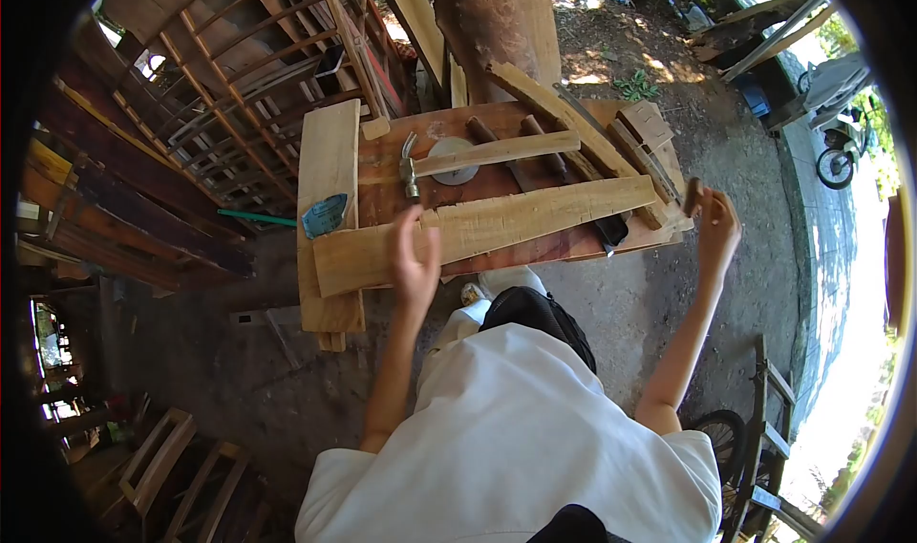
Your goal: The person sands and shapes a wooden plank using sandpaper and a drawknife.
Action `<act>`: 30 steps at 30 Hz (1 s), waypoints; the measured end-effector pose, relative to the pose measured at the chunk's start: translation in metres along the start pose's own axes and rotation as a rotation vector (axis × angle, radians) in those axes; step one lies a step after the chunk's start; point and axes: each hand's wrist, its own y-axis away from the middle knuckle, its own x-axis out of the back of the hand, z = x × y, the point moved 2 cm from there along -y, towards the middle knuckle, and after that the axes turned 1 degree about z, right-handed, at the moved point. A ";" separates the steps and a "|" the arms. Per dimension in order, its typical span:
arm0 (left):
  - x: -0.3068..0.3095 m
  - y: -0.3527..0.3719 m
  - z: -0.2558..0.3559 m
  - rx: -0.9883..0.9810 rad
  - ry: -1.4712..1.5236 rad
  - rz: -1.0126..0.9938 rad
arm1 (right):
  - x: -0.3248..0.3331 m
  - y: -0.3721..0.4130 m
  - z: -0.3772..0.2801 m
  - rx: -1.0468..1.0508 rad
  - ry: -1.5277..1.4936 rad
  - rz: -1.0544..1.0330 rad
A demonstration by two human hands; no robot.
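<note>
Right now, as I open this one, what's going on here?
A person in a white shirt is at a cluttered workbench. The left hand, fingers apart and blurred, is at the left end of a long plank; contact is unclear. The right hand has its fingers at a brown handle by the bench's right end; how firmly is hard to tell. A claw hammer lies across a round disc beyond the plank.
</note>
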 end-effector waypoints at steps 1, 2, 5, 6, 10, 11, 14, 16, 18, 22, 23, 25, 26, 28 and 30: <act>-0.020 0.002 0.006 -0.064 0.045 -0.070 | -0.008 0.000 -0.026 -0.005 -0.061 -0.113; -0.036 0.005 0.017 -0.072 0.090 -0.192 | -0.024 0.004 -0.046 0.081 -0.086 -0.290; -0.061 0.010 0.047 -0.121 0.003 -0.351 | -0.070 0.040 -0.124 0.443 -0.080 -0.297; -0.067 0.012 0.052 -0.095 0.005 -0.450 | -0.071 0.051 -0.156 0.555 -0.076 -0.394; -0.074 0.029 0.030 -0.390 -0.062 -0.293 | -0.085 0.106 -0.238 0.898 -0.158 -0.473; -0.072 0.034 0.021 -0.382 -0.076 -0.286 | -0.083 0.114 -0.256 0.932 -0.201 -0.433; -0.037 0.040 0.006 -0.053 0.058 -0.102 | -0.088 0.125 -0.280 0.864 -0.476 -0.482; 0.001 0.038 0.003 0.132 0.156 -0.093 | -0.085 0.121 -0.288 0.559 -0.970 -0.965; 0.038 0.043 -0.017 0.384 0.281 0.006 | -0.087 0.114 -0.278 0.643 -0.886 -0.841; 0.132 0.046 -0.058 0.311 0.026 0.370 | -0.105 0.094 -0.221 0.513 -0.693 -0.586; 0.153 0.047 -0.069 0.298 -0.052 0.420 | -0.112 0.088 -0.202 0.431 -0.658 -0.538; 0.185 0.047 -0.076 0.387 -0.147 0.422 | -0.118 0.080 -0.166 0.317 -0.566 -0.428; 0.192 0.046 -0.076 0.476 -0.237 0.421 | -0.119 0.077 -0.151 0.284 -0.509 -0.372; 0.179 0.034 -0.075 0.417 -0.117 0.436 | -0.119 0.075 -0.130 0.216 -0.398 -0.258; 0.137 0.007 -0.046 0.319 0.216 0.448 | -0.119 0.082 -0.114 0.171 -0.342 -0.221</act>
